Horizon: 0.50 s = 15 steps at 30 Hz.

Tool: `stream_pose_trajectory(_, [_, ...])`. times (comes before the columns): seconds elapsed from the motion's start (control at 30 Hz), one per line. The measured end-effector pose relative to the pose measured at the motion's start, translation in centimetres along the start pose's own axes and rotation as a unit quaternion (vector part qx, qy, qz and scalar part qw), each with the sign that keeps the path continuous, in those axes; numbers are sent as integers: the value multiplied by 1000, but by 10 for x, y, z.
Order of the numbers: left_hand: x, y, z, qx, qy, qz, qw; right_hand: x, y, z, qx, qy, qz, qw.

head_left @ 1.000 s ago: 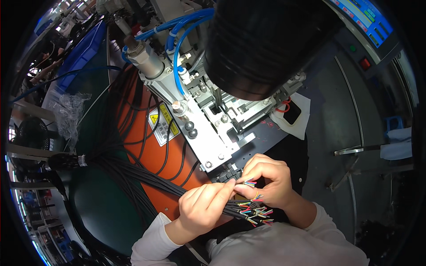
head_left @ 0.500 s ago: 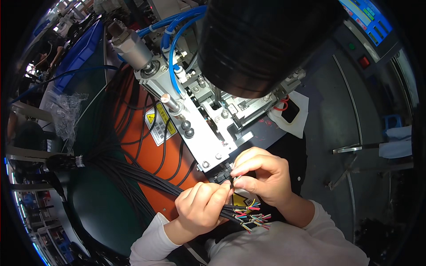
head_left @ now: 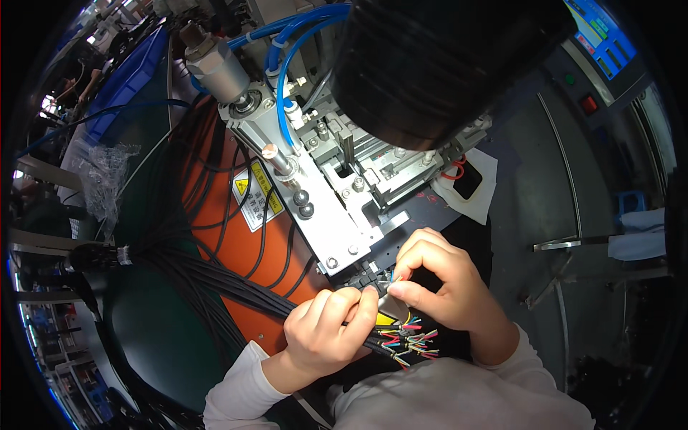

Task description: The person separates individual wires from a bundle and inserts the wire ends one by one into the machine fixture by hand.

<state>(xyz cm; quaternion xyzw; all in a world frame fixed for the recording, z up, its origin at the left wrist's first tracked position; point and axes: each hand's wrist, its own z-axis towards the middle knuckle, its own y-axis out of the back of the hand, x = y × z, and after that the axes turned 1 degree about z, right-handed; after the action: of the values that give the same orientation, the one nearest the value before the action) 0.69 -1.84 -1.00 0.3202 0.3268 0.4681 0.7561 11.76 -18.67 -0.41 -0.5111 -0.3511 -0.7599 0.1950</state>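
Observation:
My left hand point(head_left: 326, 328) is closed around a black cable, its thumb and forefinger pressed together near the cable's end. Just right of it, my right hand point(head_left: 451, 290) pinches thin coloured wires coming from that end. Single strands are too small to tell apart. Below both hands fan out the bared ends of other cables, with red, yellow, white and green wires point(head_left: 416, 344). Their black cables point(head_left: 236, 281) run back to the left in a thick bundle. Directly beyond my fingertips stands a metal fixture point(head_left: 333, 233) on an orange base point(head_left: 222, 251).
A large black cylinder point(head_left: 437, 72) overhangs the fixture. Blue air tubes point(head_left: 283, 93) and a metal cylinder point(head_left: 222, 75) stand at its left. On the right are a dark phone-like object point(head_left: 469, 183) on white paper and a screen point(head_left: 605, 36). Clear plastic wrap point(head_left: 107, 179) lies far left.
My right hand has moved slightly right, away from the left, and its fingers have spread the wires apart. The left hand stays almost in place. The view has shifted a little.

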Motion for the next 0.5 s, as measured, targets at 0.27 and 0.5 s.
stream_pose_trajectory(0.27, [-6, -5, -4, 19, 32, 28, 999, -16, -14, -7, -104, -17, -5, 994])
stream_pose_trajectory(0.5, [-12, -10, -6, 100, 36, 64, 992, -34, -18, -5, -76, 8, -80, 994])
